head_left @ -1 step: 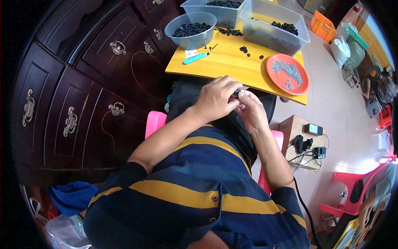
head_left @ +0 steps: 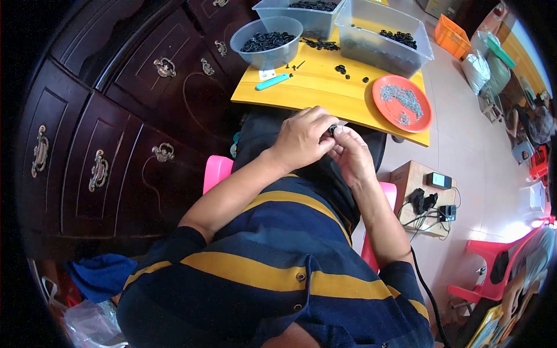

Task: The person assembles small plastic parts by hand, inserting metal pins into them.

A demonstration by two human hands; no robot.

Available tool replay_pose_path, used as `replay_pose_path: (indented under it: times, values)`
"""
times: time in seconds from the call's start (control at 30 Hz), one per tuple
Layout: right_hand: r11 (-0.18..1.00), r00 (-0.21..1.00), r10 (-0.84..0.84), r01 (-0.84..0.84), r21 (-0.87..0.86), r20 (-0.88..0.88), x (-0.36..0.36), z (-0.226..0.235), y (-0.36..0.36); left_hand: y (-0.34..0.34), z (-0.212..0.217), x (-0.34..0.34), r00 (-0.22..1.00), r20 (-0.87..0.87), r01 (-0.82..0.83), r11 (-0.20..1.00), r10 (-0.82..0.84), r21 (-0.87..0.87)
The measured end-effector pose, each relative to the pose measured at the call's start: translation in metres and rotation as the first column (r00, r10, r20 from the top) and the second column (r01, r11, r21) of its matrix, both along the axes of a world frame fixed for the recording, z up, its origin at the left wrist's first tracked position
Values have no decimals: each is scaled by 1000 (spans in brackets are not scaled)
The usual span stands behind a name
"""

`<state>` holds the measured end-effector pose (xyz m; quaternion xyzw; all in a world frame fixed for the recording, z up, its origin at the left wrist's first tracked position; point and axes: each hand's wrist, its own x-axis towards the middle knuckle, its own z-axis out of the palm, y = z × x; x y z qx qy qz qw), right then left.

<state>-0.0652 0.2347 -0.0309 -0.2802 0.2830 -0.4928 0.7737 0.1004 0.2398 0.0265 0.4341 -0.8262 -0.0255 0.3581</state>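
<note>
Over my lap, just in front of the table edge, my two hands meet around a small round black part (head_left: 332,130). My left hand (head_left: 300,136) is closed, its fingers curled over one side of the part. Thumb and fingertips of my right hand (head_left: 351,152) pinch the other side. Most of the part is covered by fingers, so its details are too small to make out. Nearest on the yellow table (head_left: 325,87) are several loose black rings (head_left: 341,69) and a red plate (head_left: 378,104) with small grey pieces (head_left: 409,100).
A round clear tub (head_left: 278,58) and two clear bins (head_left: 380,55) (head_left: 329,23) hold black parts at the back. A slim turquoise tool (head_left: 272,82) lies at the table's left. Dark drawers (head_left: 151,87) stand left; a cardboard box (head_left: 406,174) with devices and cables stands right.
</note>
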Motion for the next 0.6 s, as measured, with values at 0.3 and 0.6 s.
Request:
replay_pose_path:
  times: [0.3, 0.6]
  values:
    - [1000, 999, -17, 17, 9, 29, -3, -2, -1, -2, -2, -1, 998, -49, 37, 999, -38, -17]
    - [999, 999, -40, 40, -7, -17, 0, -1, 0, -4, -3, 1, 998, -33, 59, 998, -59, -10]
